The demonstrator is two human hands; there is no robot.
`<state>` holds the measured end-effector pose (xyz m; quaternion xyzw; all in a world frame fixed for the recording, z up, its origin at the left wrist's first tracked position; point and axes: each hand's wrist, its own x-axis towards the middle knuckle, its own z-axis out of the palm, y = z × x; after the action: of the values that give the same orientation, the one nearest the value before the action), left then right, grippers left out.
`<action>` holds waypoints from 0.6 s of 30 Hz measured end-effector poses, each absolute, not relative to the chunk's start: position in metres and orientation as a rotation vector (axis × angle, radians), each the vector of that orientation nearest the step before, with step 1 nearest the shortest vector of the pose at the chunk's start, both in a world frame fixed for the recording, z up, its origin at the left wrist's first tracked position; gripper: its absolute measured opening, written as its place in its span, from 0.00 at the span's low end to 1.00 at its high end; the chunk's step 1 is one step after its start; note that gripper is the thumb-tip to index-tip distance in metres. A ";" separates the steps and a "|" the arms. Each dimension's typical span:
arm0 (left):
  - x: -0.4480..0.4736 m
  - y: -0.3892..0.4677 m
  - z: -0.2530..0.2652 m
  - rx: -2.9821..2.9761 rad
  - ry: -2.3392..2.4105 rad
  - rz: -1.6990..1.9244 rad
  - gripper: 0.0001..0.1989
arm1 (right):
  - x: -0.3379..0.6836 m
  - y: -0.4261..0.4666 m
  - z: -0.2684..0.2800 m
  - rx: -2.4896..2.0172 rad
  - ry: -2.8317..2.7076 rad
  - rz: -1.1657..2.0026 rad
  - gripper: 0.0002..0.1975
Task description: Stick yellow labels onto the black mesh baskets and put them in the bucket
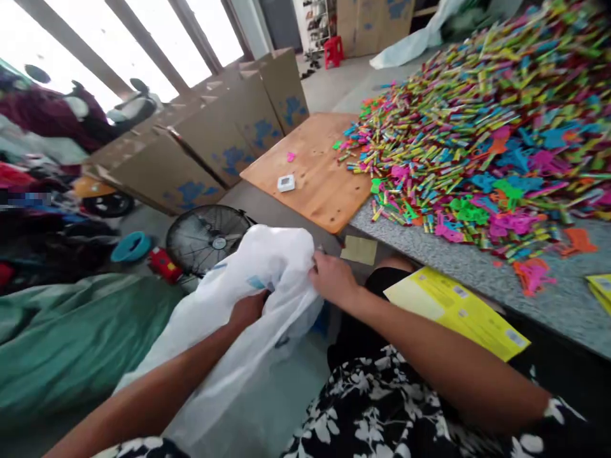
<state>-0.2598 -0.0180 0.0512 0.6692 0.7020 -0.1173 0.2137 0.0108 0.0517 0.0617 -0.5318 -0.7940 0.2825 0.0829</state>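
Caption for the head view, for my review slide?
Right hand pinching a white bag, left hand partly hidden by it, beside a grey table heaped with colorful pieces.

You've got nothing legible here: barcodes (460,292) and print on the yellow cards (472,320) too small, blue marks (233,160) on cartons (198,137) blurred.
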 end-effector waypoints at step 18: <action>-0.271 -0.115 0.050 1.790 2.023 -0.231 0.21 | -0.007 -0.019 0.111 -0.766 -2.593 0.720 0.45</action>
<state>-0.2715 -0.1148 0.0501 0.6450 0.7290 -0.0834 0.2137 -0.0066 -0.0195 0.1111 -0.2696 -0.9131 0.2535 0.1709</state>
